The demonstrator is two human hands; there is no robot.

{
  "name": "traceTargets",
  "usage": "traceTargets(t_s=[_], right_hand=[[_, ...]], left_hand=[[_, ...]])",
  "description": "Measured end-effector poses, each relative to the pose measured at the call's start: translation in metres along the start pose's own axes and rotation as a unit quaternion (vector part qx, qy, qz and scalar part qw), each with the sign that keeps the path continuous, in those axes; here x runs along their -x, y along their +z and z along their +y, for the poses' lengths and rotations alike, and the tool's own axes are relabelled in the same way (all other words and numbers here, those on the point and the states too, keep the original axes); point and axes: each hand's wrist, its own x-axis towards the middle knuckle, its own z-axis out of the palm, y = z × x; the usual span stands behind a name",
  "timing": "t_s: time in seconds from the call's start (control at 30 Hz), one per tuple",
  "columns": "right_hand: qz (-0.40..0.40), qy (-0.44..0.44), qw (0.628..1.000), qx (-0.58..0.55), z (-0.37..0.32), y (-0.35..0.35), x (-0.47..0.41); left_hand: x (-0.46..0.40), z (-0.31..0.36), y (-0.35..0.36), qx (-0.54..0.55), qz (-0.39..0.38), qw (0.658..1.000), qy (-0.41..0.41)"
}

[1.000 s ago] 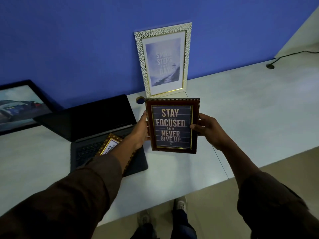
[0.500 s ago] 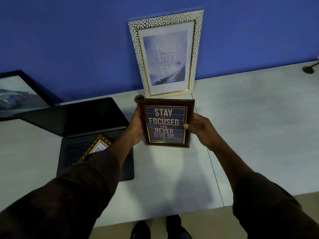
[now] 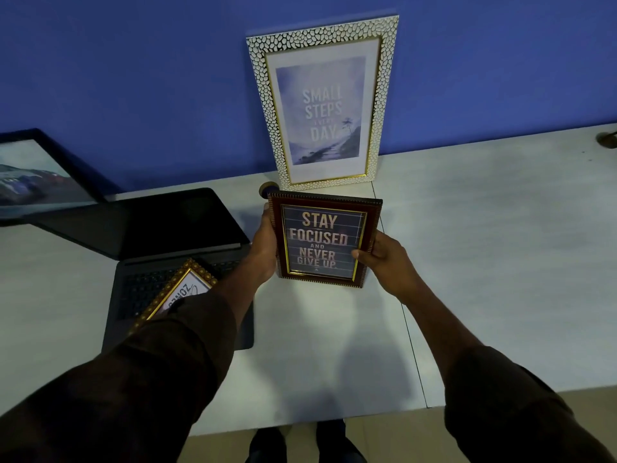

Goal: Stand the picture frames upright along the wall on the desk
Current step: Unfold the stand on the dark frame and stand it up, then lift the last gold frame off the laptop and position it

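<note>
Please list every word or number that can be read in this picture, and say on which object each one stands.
"SMALL STEPS EVERY DAY": print in the white pebbled frame leaning on the blue wall; "EVERY" is faint.
"STAY FOCUSED AND NEVER GIVE UP.": print in the dark red frame, held by the left hand and right hand.
Gold frame lying on the laptop: upside-down lettering, partly hidden, not readable.
Black frame: no legible text.

My sleeves (image 3: 160, 372): dark brown, long, loose fabric, pushed up to mid-forearm on both arms. My hands bare, no rings or watch. My dark shoes (image 3: 267, 442) at bottom edge.
</note>
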Motion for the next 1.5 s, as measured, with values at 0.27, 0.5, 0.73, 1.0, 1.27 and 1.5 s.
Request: traceTargets(t_s=[0.27, 0.5, 0.73, 1.0, 1.27, 1.5], right_hand=[[0.025, 0.028, 0.999, -0.009, 0.001, 0.004, 0.008], [0.087, 0.056, 0.995, 0.007, -0.003, 0.019, 0.042], [0.183, 0.098, 0.978, -0.006, -0.015, 0.071, 0.105], [0.183, 0.059, 0.981, -0.027, -0.051, 0.166, 0.164], [0.083, 0.058, 0.995, -0.012, -0.096, 0.246, 0.176], [0.052, 0.096, 0.994, 0.028, -0.094, 0.275, 0.139]], left_hand=[[0.013, -0.001, -0.002, -0.016, 0.041, 0.999, 0.001], [0.045, -0.011, -0.023, -0.028, 0.036, 0.999, 0.028], [0.103, -0.025, -0.07, -0.053, 0.008, 0.997, 0.053], [0.185, -0.058, -0.183, -0.059, 0.023, 0.997, 0.052], [0.232, -0.072, -0.288, -0.206, 0.047, 0.974, 0.077], [0.222, -0.085, -0.314, -0.202, 0.06, 0.977, 0.039]])
